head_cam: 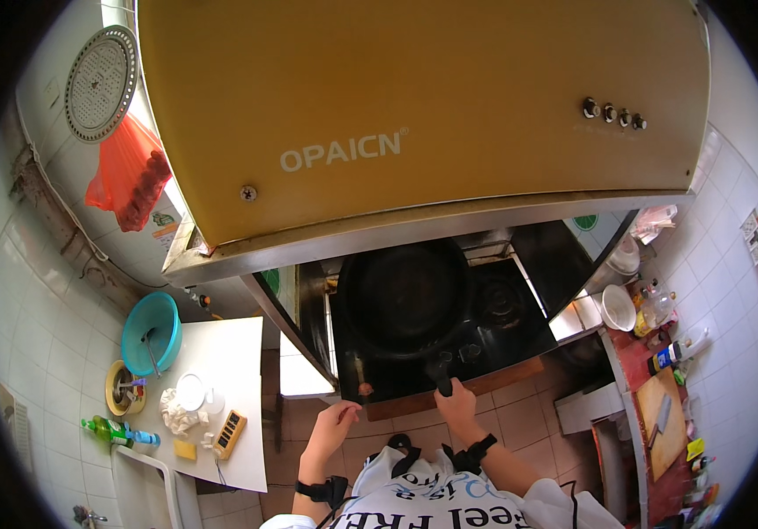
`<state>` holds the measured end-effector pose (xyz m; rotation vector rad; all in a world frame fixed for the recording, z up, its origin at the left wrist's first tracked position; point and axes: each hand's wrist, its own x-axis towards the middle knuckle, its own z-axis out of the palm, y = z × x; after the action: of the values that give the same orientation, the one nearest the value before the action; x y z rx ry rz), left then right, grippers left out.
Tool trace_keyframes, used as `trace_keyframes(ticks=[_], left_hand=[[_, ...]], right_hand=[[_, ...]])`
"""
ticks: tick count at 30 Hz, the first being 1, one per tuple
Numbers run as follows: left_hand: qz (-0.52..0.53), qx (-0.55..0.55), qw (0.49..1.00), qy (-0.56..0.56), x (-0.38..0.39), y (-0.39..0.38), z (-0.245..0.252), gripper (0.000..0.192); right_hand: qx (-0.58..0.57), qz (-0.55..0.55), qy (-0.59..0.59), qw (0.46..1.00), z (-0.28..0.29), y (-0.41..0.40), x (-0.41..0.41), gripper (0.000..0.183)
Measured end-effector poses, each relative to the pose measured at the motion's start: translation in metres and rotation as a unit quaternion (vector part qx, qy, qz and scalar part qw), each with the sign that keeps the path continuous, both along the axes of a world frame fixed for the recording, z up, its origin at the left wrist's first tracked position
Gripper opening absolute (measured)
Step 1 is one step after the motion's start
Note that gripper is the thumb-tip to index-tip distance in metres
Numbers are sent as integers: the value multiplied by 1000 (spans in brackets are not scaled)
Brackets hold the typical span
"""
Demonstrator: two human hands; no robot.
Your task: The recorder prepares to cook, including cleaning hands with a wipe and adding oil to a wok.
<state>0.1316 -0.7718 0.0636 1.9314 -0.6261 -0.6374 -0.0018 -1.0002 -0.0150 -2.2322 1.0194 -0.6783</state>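
Note:
A large black frying pan (409, 297) sits on the left side of a black gas stove (511, 340). My right hand (457, 405) is closed around the pan's black handle (442, 380), at the stove's front edge. My left hand (334, 423) hangs in front of the stove's left front corner, its fingers loosely curled, with nothing visible in it. Near that hand is a stove knob (365, 389). The right burner (499, 303) has no cookware on it. Black bands circle both of my wrists.
A yellow range hood (418, 99) overhangs the stove, between dark side panels. Left, a white table (240, 357) bears a teal basin (166, 357), a yellow sponge (185, 450) and a digital clock (229, 434). Right, a knife (662, 416) lies on a cutting board (673, 446), near several bottles.

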Motion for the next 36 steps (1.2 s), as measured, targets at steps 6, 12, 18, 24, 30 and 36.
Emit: trace_keyframes(ticks=[6,12,18,24,30,36], left_hand=[[-7,6,1000,0,0,-3,4,17],[1,0,1000,-3,-1,1,0,17],[16,2,1000,0,-1,7,-1,16],[24,4,1000,-4,-1,12,4,17],[40,5,999,-11,-1,18,1,17],[38,5,999,-4,-1,15,2,16]], right_hand=[[51,10,-52,997,7,-2,1,19],[157,48,-129,978,8,5,7,21],[281,72,-146,946,11,14,15,19],[442,88,-165,877,21,19,21,14],[530,94,-192,821,30,27,26,14],[553,91,-214,800,21,28,26,13]])
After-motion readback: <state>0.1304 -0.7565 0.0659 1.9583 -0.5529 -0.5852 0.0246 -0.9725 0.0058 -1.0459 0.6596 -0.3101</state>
